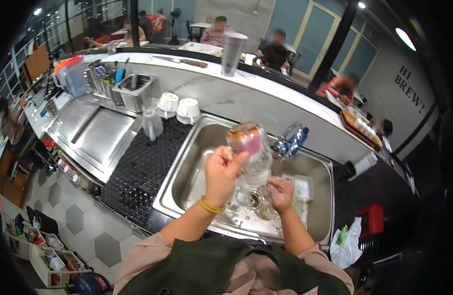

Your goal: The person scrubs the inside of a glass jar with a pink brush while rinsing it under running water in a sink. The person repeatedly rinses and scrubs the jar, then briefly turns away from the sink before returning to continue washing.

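Over the steel sink [211, 138], my left hand [222, 173] grips a clear, wet vessel, probably a jug [261, 162]. It is tilted and blurred, with pink and orange colour showing at its upper end. My right hand [282, 193], wet and with its fingers bent, is at the vessel's lower end; whether it grips the edge is too blurred to tell. Below my hands, clear glassware [242, 197] lies around the drain [255, 199]. A whitish square container [304, 187] sits at the sink's right side. Behind the vessel stands the faucet [285, 142], with something blue on it.
Left of the sink, a black drainage mat [138, 173] bears a translucent jug [152, 123] and white cups [187, 110]. A knife [189, 62] and a metal tumbler [233, 55] occupy the ledge. A white plastic bag [346, 247] hangs at lower right. People sit beyond the ledge.
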The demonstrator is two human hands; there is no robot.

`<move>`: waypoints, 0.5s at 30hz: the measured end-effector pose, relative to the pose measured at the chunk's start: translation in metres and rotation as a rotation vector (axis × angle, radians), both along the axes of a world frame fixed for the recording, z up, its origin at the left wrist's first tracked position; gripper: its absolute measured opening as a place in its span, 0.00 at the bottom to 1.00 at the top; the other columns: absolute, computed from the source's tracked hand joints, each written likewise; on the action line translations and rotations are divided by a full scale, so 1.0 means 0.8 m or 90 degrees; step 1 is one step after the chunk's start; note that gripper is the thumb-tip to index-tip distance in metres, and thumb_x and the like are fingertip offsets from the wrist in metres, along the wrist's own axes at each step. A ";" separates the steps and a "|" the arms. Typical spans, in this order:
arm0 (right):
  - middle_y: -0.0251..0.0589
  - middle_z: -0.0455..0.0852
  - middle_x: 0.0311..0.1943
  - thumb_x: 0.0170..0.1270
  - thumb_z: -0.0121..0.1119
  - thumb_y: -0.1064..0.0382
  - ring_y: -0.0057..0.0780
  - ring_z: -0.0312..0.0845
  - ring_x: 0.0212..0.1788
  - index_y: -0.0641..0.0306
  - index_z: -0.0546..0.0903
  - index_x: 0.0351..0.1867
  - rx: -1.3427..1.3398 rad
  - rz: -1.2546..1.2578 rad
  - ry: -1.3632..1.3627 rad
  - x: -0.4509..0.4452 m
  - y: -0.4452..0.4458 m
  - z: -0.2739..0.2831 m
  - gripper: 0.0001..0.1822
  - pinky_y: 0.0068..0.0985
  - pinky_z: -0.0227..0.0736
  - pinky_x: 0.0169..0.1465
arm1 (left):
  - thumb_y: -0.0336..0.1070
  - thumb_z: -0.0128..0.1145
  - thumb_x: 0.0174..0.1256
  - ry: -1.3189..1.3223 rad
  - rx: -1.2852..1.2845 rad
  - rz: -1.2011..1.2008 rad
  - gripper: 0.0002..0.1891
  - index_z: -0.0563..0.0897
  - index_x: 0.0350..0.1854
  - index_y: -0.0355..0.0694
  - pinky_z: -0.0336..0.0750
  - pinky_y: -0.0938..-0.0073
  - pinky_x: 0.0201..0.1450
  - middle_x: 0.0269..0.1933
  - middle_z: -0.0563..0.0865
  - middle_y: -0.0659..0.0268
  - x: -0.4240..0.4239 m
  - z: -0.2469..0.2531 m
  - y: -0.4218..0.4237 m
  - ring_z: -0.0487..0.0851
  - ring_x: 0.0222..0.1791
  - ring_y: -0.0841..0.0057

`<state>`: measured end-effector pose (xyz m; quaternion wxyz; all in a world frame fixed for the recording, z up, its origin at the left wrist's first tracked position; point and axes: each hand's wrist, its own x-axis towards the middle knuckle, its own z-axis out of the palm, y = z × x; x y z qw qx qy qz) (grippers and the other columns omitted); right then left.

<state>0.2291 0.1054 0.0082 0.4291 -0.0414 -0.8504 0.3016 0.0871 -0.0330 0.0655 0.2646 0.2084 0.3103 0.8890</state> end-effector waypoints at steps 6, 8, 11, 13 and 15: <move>0.46 0.82 0.25 0.49 0.55 0.76 0.35 0.80 0.26 0.73 0.79 0.26 -0.027 0.111 -0.056 -0.002 -0.005 0.010 0.02 0.23 0.75 0.33 | 0.28 0.64 0.59 -0.079 0.030 -0.060 0.17 0.66 0.24 0.48 0.53 0.87 0.16 0.20 0.69 0.78 -0.013 0.000 0.000 0.60 0.14 0.93; 0.47 0.82 0.24 0.48 0.56 0.78 0.35 0.79 0.25 0.73 0.79 0.26 -0.034 0.129 0.001 -0.002 -0.005 -0.004 0.03 0.24 0.74 0.32 | 0.29 0.61 0.62 -0.071 0.002 -0.077 0.17 0.65 0.22 0.49 0.52 0.87 0.17 0.19 0.67 0.79 -0.017 0.008 -0.004 0.57 0.14 0.92; 0.47 0.80 0.22 0.47 0.56 0.81 0.37 0.77 0.23 0.74 0.79 0.27 0.007 0.124 0.044 -0.005 -0.007 -0.008 0.05 0.25 0.72 0.29 | 0.31 0.61 0.62 -0.107 0.029 -0.112 0.17 0.65 0.21 0.49 0.51 0.87 0.17 0.18 0.67 0.79 -0.024 0.003 -0.008 0.58 0.14 0.92; 0.47 0.79 0.22 0.47 0.56 0.81 0.37 0.76 0.22 0.74 0.79 0.28 0.020 0.117 0.057 -0.007 -0.005 -0.009 0.05 0.26 0.71 0.28 | 0.32 0.62 0.62 -0.129 0.047 -0.124 0.17 0.65 0.21 0.49 0.51 0.87 0.16 0.18 0.67 0.79 -0.025 0.002 -0.005 0.58 0.13 0.92; 0.47 0.79 0.21 0.47 0.56 0.81 0.38 0.75 0.22 0.75 0.80 0.29 0.053 0.094 0.058 -0.011 -0.014 0.003 0.06 0.26 0.70 0.28 | 0.33 0.62 0.62 -0.141 0.038 -0.120 0.17 0.65 0.21 0.49 0.50 0.86 0.15 0.17 0.66 0.79 -0.020 0.005 -0.003 0.58 0.13 0.92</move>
